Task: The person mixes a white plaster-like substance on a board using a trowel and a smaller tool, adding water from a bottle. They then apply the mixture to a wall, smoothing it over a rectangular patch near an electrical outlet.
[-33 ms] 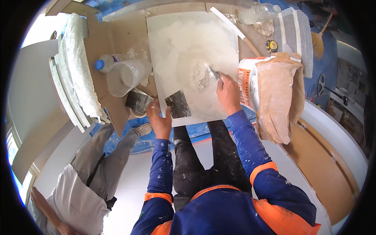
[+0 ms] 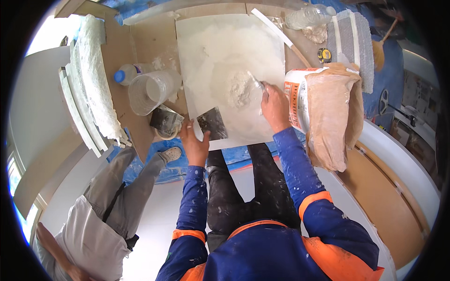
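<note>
A pale board [image 2: 201, 51], dusted with white powder, carries a mound of white paste [image 2: 238, 93]. At the mound's right, my right hand [image 2: 276, 105] is closed on a metal scraper [image 2: 256, 80] whose tip meets the paste. My left hand [image 2: 194, 143] is at the board's lower left edge, thumb and fingers apart, beside a dark square plate [image 2: 211, 122]. Another dark plate [image 2: 164, 121] lies left of it on a round container. Above these sit a clear plastic tub [image 2: 150, 93] and a blue-capped bottle [image 2: 123, 75].
An opened paper sack [image 2: 335, 112] on a bucket [image 2: 295, 98] flanks the board at right, with a tape measure [image 2: 324, 55], plastic bottle [image 2: 309, 18] and long strip [image 2: 272, 28] above. Stacked strips [image 2: 93, 84] stand left. A co-worker's grey-clad legs [image 2: 131, 196] are at lower left.
My right hand and the scraper have shifted slightly up, the blade tip now higher on the mound. My left hand has moved slightly to the right.
</note>
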`<state>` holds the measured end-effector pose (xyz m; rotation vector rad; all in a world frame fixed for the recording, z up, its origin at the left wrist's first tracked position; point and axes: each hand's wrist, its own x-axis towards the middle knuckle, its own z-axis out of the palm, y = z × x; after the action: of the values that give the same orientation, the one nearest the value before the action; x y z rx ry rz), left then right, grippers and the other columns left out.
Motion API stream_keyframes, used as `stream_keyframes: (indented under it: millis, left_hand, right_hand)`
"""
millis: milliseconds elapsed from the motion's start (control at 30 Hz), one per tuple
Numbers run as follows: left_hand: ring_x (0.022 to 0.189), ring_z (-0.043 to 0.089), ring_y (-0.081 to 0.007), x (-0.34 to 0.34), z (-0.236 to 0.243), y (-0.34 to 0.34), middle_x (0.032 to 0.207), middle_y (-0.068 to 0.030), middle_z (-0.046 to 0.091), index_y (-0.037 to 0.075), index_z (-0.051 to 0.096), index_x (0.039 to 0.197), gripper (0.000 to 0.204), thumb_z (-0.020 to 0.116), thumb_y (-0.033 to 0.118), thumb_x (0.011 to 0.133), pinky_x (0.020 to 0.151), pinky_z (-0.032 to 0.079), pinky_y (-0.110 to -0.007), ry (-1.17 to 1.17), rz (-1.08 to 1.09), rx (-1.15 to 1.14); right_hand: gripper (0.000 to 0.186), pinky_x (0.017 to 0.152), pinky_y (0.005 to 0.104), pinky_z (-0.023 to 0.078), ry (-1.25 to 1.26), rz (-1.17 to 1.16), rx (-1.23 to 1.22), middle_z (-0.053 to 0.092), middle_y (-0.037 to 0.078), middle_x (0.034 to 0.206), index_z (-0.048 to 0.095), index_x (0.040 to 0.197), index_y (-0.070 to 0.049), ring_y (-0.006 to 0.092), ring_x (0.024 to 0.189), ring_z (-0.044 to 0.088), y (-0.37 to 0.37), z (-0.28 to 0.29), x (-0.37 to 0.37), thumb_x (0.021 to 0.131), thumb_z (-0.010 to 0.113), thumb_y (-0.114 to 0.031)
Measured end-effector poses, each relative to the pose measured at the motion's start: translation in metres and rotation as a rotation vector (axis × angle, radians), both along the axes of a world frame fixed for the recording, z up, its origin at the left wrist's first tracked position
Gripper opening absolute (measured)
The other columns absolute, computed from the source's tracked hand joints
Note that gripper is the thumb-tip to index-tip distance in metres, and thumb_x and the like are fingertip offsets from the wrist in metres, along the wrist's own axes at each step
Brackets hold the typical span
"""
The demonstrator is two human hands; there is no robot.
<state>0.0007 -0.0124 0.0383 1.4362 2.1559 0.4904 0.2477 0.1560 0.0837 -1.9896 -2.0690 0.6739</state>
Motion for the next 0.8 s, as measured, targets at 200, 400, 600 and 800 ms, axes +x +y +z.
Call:
stream_keyframes:
  millis: [200, 400, 600, 800]
  left_hand:
    - [0.129, 0.046, -0.0417, 0.009, 0.0, 0.017, 0.14, -0.0196, 0.044, 0.003, 0.044, 0.143, 0.095, 0.093, 0.016, 0.062, 0.103, 0.042, -0.051, 0.078, -0.152, -0.261]
    - [0.13, 0.042, -0.0411, 0.006, -0.001, 0.029, 0.135, -0.0203, 0.043, 0.001, 0.049, 0.129, 0.087, 0.095, 0.018, 0.057, 0.1, 0.043, -0.05, 0.136, -0.171, -0.297]
    - [0.109, 0.059, -0.0356, 0.0, -0.009, 0.034, 0.114, -0.0145, 0.059, 0.002, 0.051, 0.121, 0.077, 0.094, 0.019, 0.06, 0.098, 0.044, -0.048, 0.047, -0.082, -0.359]
    - [0.086, 0.069, -0.0203, 0.008, -0.014, 0.015, 0.098, -0.0035, 0.07, 0.007, 0.061, 0.116, 0.036, 0.078, 0.01, 0.085, 0.076, 0.054, -0.037, -0.923, 0.342, -0.218]
  right_hand:
    - [0.033, 0.088, 0.0432, 0.054, -0.083, 0.145, 0.051, 0.069, 0.013, 0.108, 0.069, 0.12, -0.006, 0.0344, 0.102, 0.063, 0.036, -0.035, -0.003, 0.09, 0.056, -0.003]
    - [0.037, 0.085, 0.0406, 0.054, -0.08, 0.325, 0.069, 0.068, 0.011, 0.107, 0.07, 0.118, -0.007, 0.0329, 0.098, 0.061, 0.008, -0.039, -0.022, 0.084, 0.058, 0.0]
    - [0.032, 0.087, 0.0421, 0.054, 0.048, 0.211, -0.054, 0.07, 0.012, 0.107, 0.07, 0.118, -0.005, 0.0349, 0.096, 0.063, 0.003, -0.011, -0.004, 0.088, 0.058, -0.001]
    - [0.021, 0.077, 0.0391, 0.058, 0.348, -0.448, -0.618, 0.07, 0.011, 0.103, 0.068, 0.115, -0.004, 0.024, 0.092, 0.068, -0.016, 0.015, 0.018, 0.096, 0.06, -0.004]
